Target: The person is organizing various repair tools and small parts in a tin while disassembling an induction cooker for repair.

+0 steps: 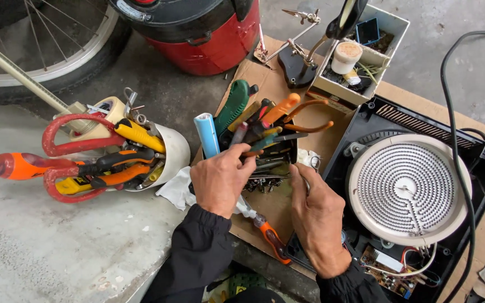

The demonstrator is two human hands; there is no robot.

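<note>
My left hand [220, 179] reaches into a black tool box [287, 147] crammed with pliers, cutters and screwdrivers, its fingers closed around tool handles near a light blue cylinder [207, 134]. My right hand [316, 216] rests beside the box's right edge, its fingertips hidden at the box's side. An orange-handled screwdriver [270, 238] lies on the cardboard [265, 73] between my wrists. To the right sits an opened electric cooker [411, 188] with a round white coil heating plate and an exposed circuit board [391, 269].
A white tipped cup [176, 150] full of scissors, screwdrivers and cutters lies at left. A red and black bucket-shaped vessel [197, 33] and a bicycle wheel [51, 50] stand behind. A helping-hand clamp stand [296, 64] and a white parts box [366, 50] sit at the back. A black cable [450, 112] loops at right.
</note>
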